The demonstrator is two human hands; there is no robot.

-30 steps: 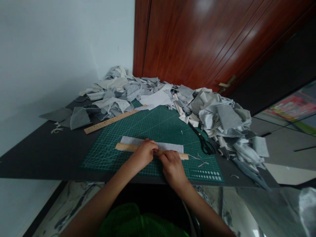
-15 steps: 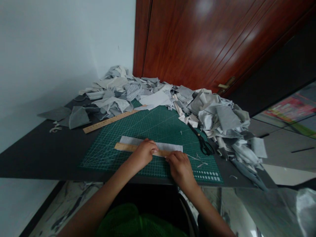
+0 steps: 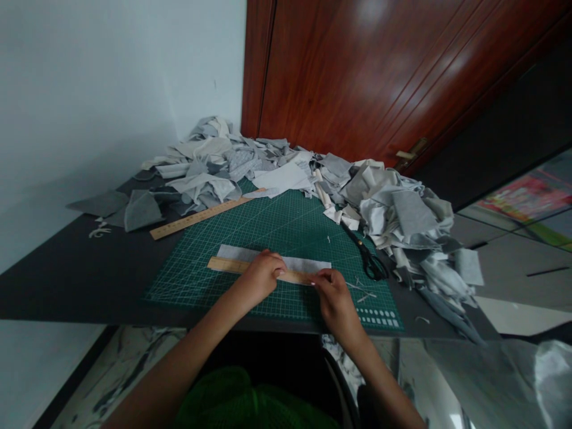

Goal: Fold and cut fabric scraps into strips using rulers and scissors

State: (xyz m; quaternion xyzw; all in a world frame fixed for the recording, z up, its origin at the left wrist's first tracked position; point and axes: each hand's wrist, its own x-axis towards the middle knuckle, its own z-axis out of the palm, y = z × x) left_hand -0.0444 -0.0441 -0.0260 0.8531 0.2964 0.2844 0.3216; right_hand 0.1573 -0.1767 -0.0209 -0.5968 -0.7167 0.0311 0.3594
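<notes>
The green cutting mat (image 3: 286, 232) lay on the dark counter (image 3: 67, 280), its near edge just short of the counter's front edge. Open mat showed beyond the strip and to the left; bare counter stretched well to the left of the mat. A heap of grey and cream fabric scraps (image 3: 393, 208) crowded the far and right sides, spilling onto the mat's far corner. Black scissors (image 3: 369, 259) lay at the mat's right edge, just beside the heap. A long wooden ruler (image 3: 201, 215) rested slantwise across the mat's far left corner.

A pale fabric strip (image 3: 308, 263) lay flat across the mat's near half, with a short wooden ruler (image 3: 227, 266) lying along its near edge. The left hand (image 3: 261, 277) pressed down on that ruler near its middle, fingers curled together on top. The right hand (image 3: 335, 295) sat at the ruler's right end, fingers pinched together at the edge; whether they held a tool could not be told. Thread snippets (image 3: 364, 293) lay just right of it.

The rulers' marks and the mat's print were too small to read.
</notes>
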